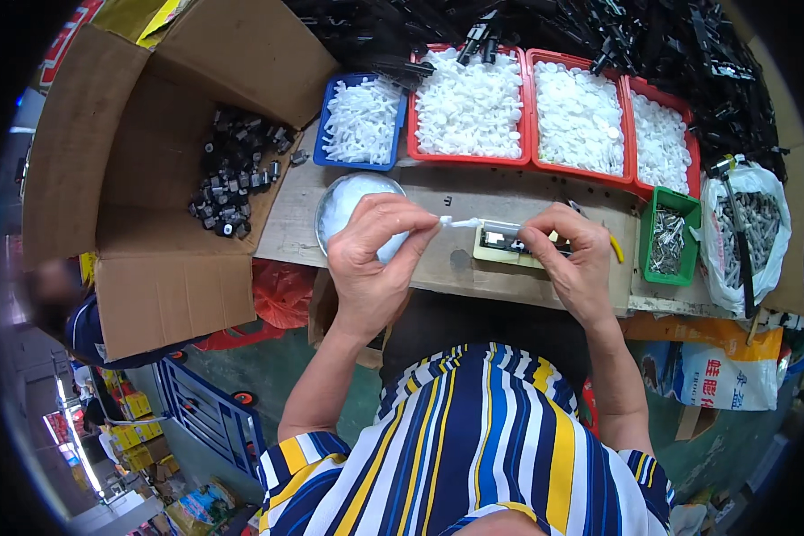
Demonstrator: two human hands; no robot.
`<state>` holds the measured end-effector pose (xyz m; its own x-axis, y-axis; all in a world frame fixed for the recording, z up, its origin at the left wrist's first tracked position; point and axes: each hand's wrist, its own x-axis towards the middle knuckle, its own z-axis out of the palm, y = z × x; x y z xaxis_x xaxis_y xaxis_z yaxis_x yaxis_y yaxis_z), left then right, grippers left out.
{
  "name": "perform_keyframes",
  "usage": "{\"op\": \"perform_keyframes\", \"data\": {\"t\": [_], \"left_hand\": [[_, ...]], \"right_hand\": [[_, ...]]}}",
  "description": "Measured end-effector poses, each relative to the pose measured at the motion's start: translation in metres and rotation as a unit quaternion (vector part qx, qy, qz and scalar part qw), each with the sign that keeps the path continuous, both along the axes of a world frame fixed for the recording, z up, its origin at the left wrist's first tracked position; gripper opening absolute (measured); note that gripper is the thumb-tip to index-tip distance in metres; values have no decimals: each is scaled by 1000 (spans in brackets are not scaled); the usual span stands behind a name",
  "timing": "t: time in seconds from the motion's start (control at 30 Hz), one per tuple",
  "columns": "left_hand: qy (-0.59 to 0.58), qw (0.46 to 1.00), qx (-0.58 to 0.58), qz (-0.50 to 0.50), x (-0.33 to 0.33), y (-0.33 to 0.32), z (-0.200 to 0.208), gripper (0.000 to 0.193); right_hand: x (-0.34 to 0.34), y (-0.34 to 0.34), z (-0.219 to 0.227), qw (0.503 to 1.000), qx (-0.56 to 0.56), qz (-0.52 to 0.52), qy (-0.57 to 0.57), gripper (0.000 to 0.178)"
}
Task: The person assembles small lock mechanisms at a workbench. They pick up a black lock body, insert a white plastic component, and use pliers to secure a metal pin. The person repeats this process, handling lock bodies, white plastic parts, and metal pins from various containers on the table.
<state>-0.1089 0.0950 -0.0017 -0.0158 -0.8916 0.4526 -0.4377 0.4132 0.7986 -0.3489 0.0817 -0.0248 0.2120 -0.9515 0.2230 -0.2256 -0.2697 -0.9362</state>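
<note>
Seen from above, a person in a striped shirt works at a wooden tabletop (438, 268) crowded with small parts. The left hand (375, 255) pinches a small white plastic peg (460, 221) between thumb and fingertips, pointing it to the right. The right hand (573, 259) is closed around a small black part (502, 238), held just above a pale block (500, 252) on the tabletop. The peg's tip meets the black part between the two hands, so the step in hand looks like fitting the peg into it. The next move probably calls for a straight, steady push with the right hand bracing the part.

Just behind the left hand sits a round metal bowl (348, 196) of white pieces. Farther back stand a blue tray (361, 122) of white pegs and red trays (524, 107) of white caps. A small green bin (668, 234) and a plastic bag (749, 234) on the right hold metal pins. An open cardboard box (152, 179) on the left contains black pieces.
</note>
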Motion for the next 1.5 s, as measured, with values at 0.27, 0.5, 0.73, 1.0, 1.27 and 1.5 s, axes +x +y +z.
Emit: {"op": "perform_keyframes", "data": {"t": [0.27, 0.5, 0.73, 1.0, 1.27, 1.5], "left_hand": [[14, 999, -15, -47, 0, -5, -9, 20], [23, 995, -37, -90, -9, -9, -16, 23], [-6, 992, -70, -104, -36, -13, -20, 26], [14, 992, -41, -118, -70, -6, -36, 24], [-67, 991, 20, -117, -75, -13, -53, 32], [-61, 987, 53, -136, -81, -17, -74, 30]], "right_hand": [[-2, -1, -9, 980, 171, 33, -100, 21], [-15, -2, -9, 936, 293, 56, -188, 26], [-36, 5, -9, 958, 251, 18, -139, 25], [-59, 15, -17, 957, 252, -31, -142, 24], [-85, 17, -32, 976, 203, -76, -7, 25], [-78, 15, -34, 976, 185, -86, 75, 26]]}}
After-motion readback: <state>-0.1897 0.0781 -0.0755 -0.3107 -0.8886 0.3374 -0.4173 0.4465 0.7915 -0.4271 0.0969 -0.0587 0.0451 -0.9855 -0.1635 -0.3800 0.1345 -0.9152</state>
